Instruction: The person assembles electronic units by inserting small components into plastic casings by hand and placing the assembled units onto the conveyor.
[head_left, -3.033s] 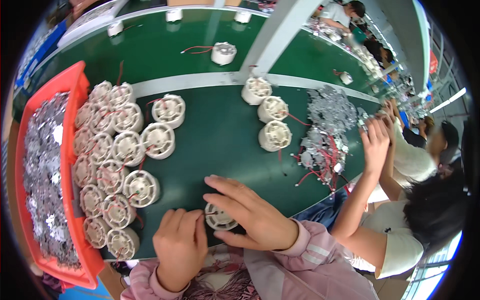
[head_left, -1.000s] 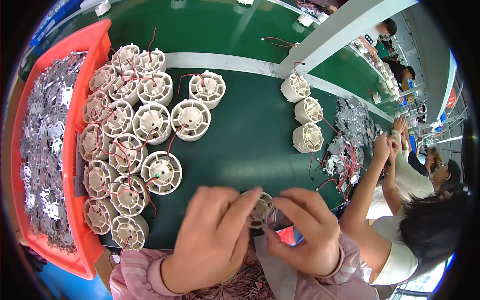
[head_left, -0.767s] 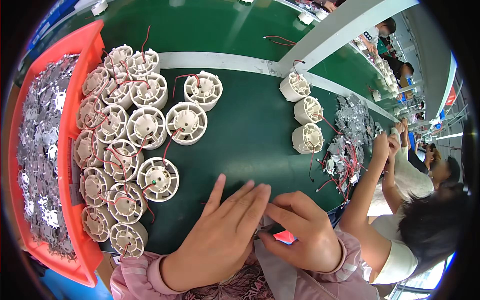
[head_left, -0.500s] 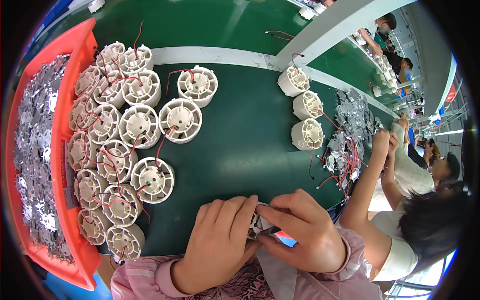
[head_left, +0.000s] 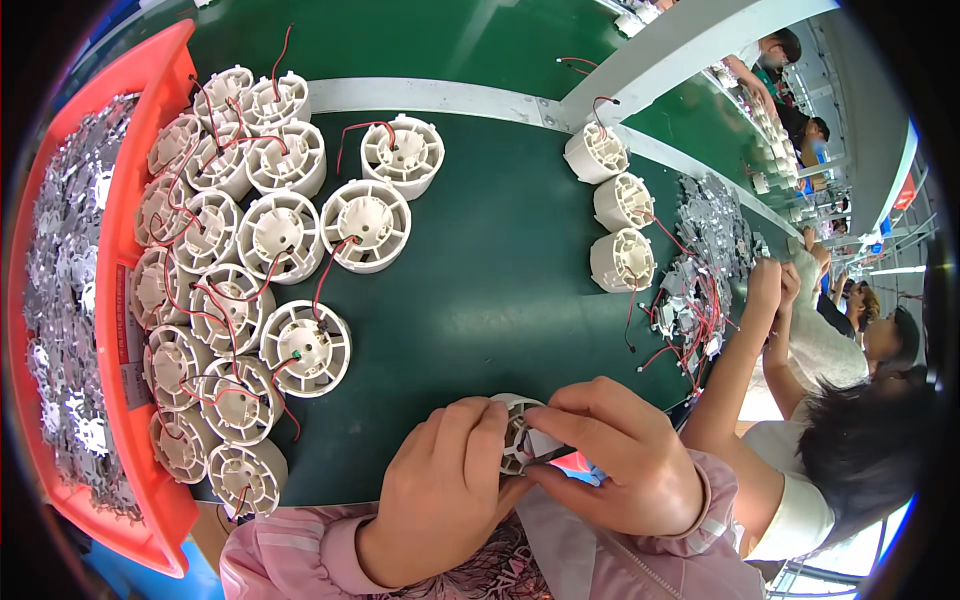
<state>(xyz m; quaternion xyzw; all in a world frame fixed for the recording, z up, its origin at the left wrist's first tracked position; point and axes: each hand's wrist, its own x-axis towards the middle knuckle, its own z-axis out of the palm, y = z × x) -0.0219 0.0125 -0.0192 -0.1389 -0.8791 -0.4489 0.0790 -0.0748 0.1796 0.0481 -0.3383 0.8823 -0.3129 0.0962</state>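
Note:
My left hand [head_left: 440, 485] and my right hand [head_left: 610, 455] meet at the near edge of the green belt [head_left: 480, 270]. Between them sits a small white round plastic housing [head_left: 516, 432] with a metal part inside. Both hands grip it: left fingers curl over its left side, and right fingers pinch its right side. A red and blue object [head_left: 578, 465] shows just under my right fingers. Most of the housing is hidden by the fingers.
Several white round housings with red wires [head_left: 250, 270] crowd the belt's left side beside a red tray [head_left: 150, 180] of silver metal stampings. Three more housings [head_left: 620, 205] stand at the right, by a heap of metal parts [head_left: 700, 270]. Another person [head_left: 800, 400] works at my right.
My view has tilted down toward the near edge. Both hands lifted the housing from the belt's edge and drew together around it; my left fingers, spread a moment ago, now curl over it.

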